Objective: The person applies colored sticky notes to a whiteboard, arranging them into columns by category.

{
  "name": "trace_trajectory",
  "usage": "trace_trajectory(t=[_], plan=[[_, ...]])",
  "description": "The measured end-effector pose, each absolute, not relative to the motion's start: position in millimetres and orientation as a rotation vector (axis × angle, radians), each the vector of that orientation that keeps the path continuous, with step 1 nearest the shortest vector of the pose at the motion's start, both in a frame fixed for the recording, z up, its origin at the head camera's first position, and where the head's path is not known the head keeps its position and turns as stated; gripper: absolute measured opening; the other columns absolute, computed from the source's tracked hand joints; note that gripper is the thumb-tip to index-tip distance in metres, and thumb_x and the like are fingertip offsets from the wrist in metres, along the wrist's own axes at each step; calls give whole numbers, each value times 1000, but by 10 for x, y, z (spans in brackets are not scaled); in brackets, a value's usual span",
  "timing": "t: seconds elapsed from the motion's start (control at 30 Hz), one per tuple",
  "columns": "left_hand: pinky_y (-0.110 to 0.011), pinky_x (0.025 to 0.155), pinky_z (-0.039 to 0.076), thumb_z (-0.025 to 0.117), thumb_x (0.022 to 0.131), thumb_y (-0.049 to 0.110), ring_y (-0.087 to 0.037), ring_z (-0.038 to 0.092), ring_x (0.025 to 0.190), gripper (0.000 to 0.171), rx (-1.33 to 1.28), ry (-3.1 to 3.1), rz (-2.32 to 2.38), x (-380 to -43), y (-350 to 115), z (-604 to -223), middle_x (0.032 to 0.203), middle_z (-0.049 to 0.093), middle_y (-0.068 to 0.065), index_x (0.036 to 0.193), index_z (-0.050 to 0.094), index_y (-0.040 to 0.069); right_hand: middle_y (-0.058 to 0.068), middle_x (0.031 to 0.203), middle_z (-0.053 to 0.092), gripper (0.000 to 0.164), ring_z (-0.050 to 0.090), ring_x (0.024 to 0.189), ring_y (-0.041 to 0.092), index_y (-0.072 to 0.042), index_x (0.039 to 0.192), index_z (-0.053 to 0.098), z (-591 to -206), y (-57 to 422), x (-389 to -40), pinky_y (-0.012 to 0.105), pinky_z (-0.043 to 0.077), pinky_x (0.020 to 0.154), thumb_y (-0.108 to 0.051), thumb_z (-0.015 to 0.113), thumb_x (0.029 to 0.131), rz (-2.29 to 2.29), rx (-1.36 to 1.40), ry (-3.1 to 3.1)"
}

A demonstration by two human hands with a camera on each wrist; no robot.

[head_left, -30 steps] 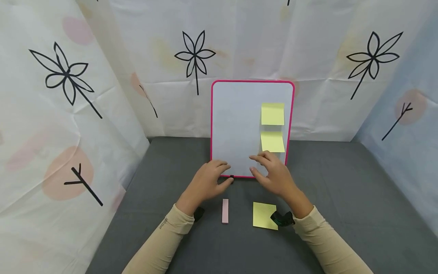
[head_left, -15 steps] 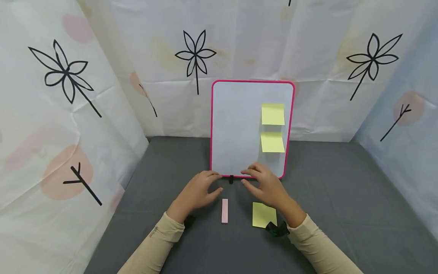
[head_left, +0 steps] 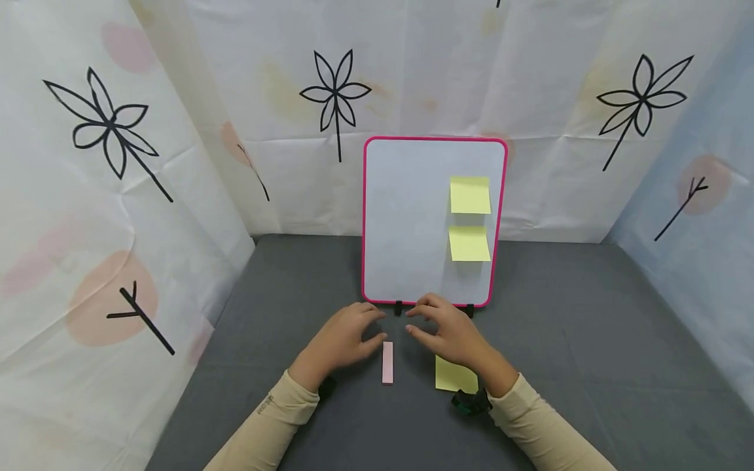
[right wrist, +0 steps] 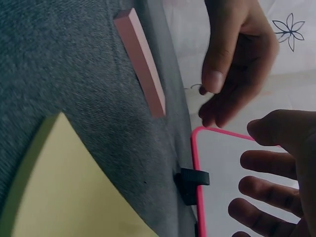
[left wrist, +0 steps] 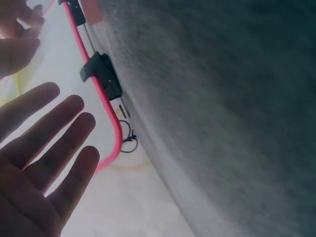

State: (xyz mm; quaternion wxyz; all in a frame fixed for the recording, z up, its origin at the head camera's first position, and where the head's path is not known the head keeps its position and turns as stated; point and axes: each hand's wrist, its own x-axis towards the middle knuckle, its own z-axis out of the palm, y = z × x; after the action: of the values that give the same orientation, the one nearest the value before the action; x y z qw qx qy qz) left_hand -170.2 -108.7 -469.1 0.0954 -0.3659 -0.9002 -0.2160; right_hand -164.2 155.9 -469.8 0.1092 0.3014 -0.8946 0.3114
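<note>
A whiteboard (head_left: 412,209) with a pink frame stands upright on black feet (right wrist: 190,185), with two yellow sticky notes (head_left: 469,195) on its right side, one above the other. In front of its lower edge hover both hands, holding nothing. The left hand (head_left: 344,337) has its fingers loosely extended, near a narrow pad of pink sticky notes (head_left: 387,363). Facing it, the right hand (head_left: 450,330) is spread over the table, its wrist above a pad of yellow sticky notes (head_left: 453,375). That hand and wrist hide part of the yellow pad.
Grey cloth covers the table (head_left: 565,340). White and bluish fabric walls (head_left: 247,78) printed with flowers enclose it at the back and on both sides. A dark device (head_left: 471,401) is strapped at the right wrist.
Both hands have drawn back from the whiteboard toward the viewer, the right one also shifting left. The right hand no longer overlaps the lower sticky note. Notes and pads have stayed put.
</note>
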Motion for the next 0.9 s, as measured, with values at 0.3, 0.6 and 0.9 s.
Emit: trace_trajectory(t=[0.3,0.6,0.9], plan=[[-37,90,60,79,97,28,-18,72,104,36,-1157,-2700,-575,-1674,-1039,-4707,117,75,-6,126,76,8,1,110,68,21,64,87,17,-16,114,79,-4801,1495,-1599,28,54,71,-27,81,96,1000,921,-2684],[-37,90,59,82,94,31,-17,70,103,40,-1175,-2820,-501,-1654,-1038,-4705,118,74,-3,128,76,10,2,110,68,21,66,88,14,-12,115,78,-4873,1459,-1574,28,56,72,-22,80,96,1069,1000,-2684],[-38,93,59,83,93,34,-19,70,107,39,-1192,-2864,-453,-1621,-1037,-4703,118,74,-2,125,77,12,3,109,67,21,67,86,16,-12,116,77,-4938,1422,-1586,29,58,74,-19,80,96,1127,1084,-2693]])
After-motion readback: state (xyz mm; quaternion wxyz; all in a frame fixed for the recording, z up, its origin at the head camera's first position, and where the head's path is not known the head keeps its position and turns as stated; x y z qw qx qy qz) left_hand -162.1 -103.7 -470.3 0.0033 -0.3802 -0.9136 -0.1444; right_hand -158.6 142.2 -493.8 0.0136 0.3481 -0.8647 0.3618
